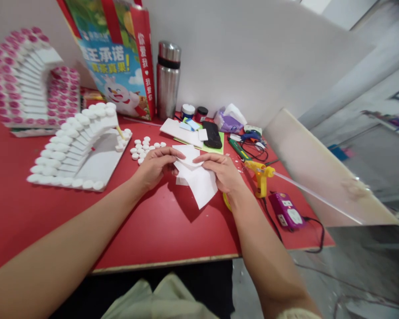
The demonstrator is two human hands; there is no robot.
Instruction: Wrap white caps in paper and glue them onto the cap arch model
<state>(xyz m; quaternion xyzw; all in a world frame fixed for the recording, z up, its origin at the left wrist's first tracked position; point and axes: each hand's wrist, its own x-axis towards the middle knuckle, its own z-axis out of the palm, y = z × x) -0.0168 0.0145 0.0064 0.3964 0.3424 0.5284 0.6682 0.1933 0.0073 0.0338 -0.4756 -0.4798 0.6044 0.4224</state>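
Between my two hands is a sheet of white paper (pixel 202 186), creased along its upper part and hanging toward me. My left hand (pixel 158 165) pinches its upper left side, and my right hand (pixel 221 170) grips the right side with thumb and fingers. More white paper (pixel 190 153) shows just behind it, partly covered. Left of my left hand lie several round white discs (pixel 142 148). Farther left stands a white stair-like model (pixel 76 150) edged with similar discs. A yellow ring-shaped thing (pixel 226 201) is mostly hidden under my right wrist.
On the right are a yellow glue gun (pixel 261 177) with a long clear stick, a purple power socket (pixel 287 212) and cables. Behind stand a steel flask (pixel 168 82), a printed bag (pixel 119 66), small jars (pixel 188 110) and a tissue pack (pixel 229 118). A pink-and-white model (pixel 23 88) stands far left.
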